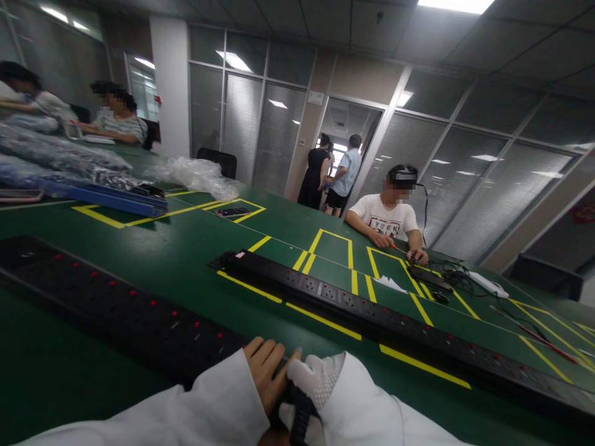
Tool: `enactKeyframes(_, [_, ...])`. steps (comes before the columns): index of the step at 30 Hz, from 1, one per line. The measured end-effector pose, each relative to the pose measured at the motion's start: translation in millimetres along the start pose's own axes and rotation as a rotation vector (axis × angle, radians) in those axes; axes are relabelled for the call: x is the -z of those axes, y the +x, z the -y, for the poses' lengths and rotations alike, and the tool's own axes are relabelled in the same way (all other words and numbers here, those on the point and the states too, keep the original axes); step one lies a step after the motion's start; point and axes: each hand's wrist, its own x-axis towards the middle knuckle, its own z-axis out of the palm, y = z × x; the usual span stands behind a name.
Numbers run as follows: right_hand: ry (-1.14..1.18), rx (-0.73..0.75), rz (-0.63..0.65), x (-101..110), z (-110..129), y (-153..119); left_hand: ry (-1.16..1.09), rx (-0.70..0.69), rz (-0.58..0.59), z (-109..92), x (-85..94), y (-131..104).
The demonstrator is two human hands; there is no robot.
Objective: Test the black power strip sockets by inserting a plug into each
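Note:
A long black power strip (pixel 134 303) with a row of red switches lies across the table at my left and runs to my hands. My left hand (pixel 267 371) is bare, its fingers curled over the near end of this strip. Right beside it, my right hand (pixel 318 379) wears a white dotted glove and is closed around a thick black cable (pixel 303 418) with a ribbed sleeve, at the strip's end. The exact joint of cable and strip is hidden between the hands. A second long black power strip (pixel 344 298) with sockets lies just beyond.
Yellow tape lines (pixel 325 322) mark the green table (pixel 186 248). Plastic wrapping (pixel 195 176) and blue rails (pixel 116 197) lie at the far left, near a phone (pixel 232 212). Across the table a person (pixel 388 214) handles cables (pixel 460 272). Other people sit or stand farther back.

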Motion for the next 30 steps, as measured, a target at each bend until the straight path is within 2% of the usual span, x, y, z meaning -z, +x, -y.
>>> enactKeyframes(3, [-0.071,0.027,0.053,9,3,1,-0.008,-0.011,0.029,1,0.7,-1])
enactKeyframes(12, [-0.032,0.065,0.148,20,-2,6,0.016,-0.041,0.035,2,1.1,-1])
enactKeyframes(20, [-0.022,0.095,0.188,18,-6,6,0.022,-0.034,-0.043,2,0.6,1])
enactKeyframes(27, [-0.106,0.052,0.258,23,-2,7,0.004,-0.06,0.012,3,4.3,0])
enactKeyframes(30, [-0.039,0.06,0.283,32,-3,9,-0.007,-0.076,0.052,3,4.7,0])
